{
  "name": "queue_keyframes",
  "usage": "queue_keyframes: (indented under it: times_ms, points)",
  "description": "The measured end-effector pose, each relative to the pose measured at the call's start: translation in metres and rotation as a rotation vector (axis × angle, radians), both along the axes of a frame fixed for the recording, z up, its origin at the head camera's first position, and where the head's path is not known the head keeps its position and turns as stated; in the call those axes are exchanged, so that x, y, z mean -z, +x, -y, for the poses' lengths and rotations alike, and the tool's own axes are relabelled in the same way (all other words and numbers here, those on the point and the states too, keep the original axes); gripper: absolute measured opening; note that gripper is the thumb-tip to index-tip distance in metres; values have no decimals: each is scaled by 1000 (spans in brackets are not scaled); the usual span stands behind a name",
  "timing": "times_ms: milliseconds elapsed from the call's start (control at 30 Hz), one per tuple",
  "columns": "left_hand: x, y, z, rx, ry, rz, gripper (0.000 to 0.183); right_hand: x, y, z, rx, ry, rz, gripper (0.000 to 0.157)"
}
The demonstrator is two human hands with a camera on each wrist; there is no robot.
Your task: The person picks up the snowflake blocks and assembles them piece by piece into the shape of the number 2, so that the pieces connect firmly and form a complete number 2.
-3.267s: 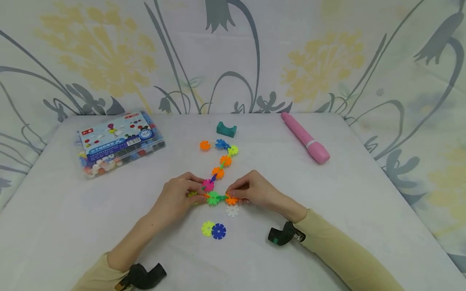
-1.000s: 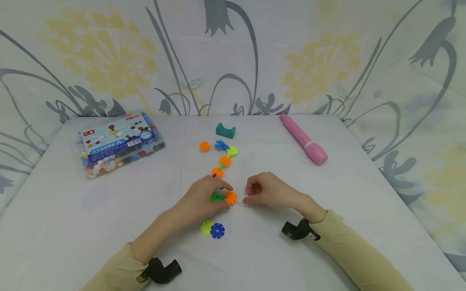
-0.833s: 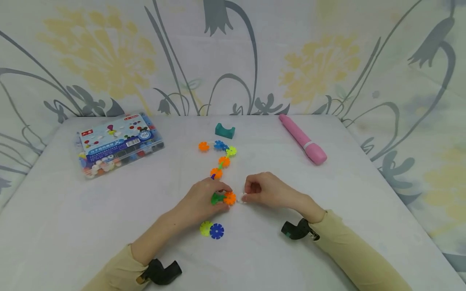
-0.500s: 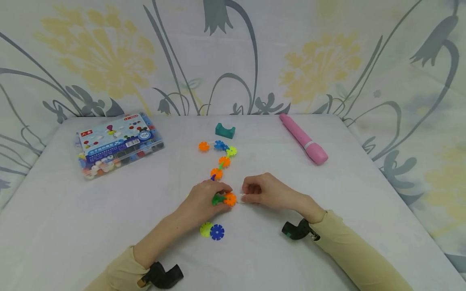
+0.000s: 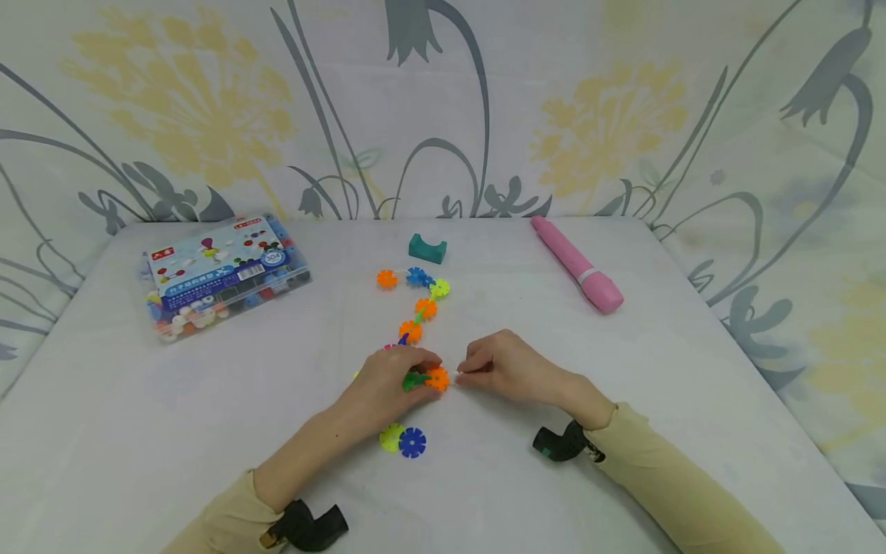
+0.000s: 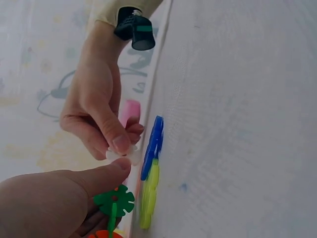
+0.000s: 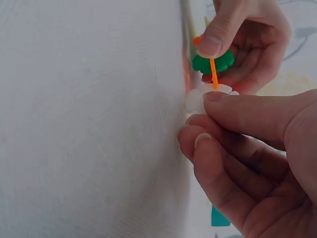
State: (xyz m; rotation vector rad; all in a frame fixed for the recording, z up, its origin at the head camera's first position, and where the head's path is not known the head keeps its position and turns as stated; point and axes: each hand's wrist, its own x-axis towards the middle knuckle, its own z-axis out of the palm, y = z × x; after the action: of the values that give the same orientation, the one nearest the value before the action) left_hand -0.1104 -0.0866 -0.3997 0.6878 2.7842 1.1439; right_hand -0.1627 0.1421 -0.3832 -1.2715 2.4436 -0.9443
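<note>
My left hand [image 5: 377,388] pinches an orange notched plastic disc [image 5: 438,378] between thumb and fingers. This disc ends a winding chain of interlocked snowflake discs, and a green disc [image 6: 115,201] joins it under my hand. My right hand [image 5: 508,365] pinches a white disc [image 7: 197,101] between thumb and fingertips. In the right wrist view, the white disc stands edge to edge against the upright orange one. Farther up the chain are orange [image 5: 411,332], yellow [image 5: 439,288] and blue discs [image 5: 419,277]. The pink disc is mostly covered by my left hand.
A loose yellow disc [image 5: 390,437] and blue disc [image 5: 413,443] overlap on the white tabletop nearer me. A clear box of small parts [image 5: 228,277] lies back left. Behind the chain sits a teal curved block [image 5: 428,249], with a pink microphone-shaped object [image 5: 577,265] at right.
My left hand has shifted right onto the orange disc. My right hand let go of that disc, picked up the white one and brought it leftward against the orange disc's edge.
</note>
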Motion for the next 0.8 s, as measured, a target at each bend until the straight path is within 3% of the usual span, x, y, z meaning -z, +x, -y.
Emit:
queue_keyframes:
  times_ms: [433,633,800]
  points:
    - [-1,0,-2,18,30,-18,33,4,2,6,-18,-42,-72,8]
    - [-1,1,-2,1,25,-3,34,3,2,5,-5,-31,-29,5]
    - [-2,0,-2,-15,18,40,36,-3,1,-2,22,45,55,10]
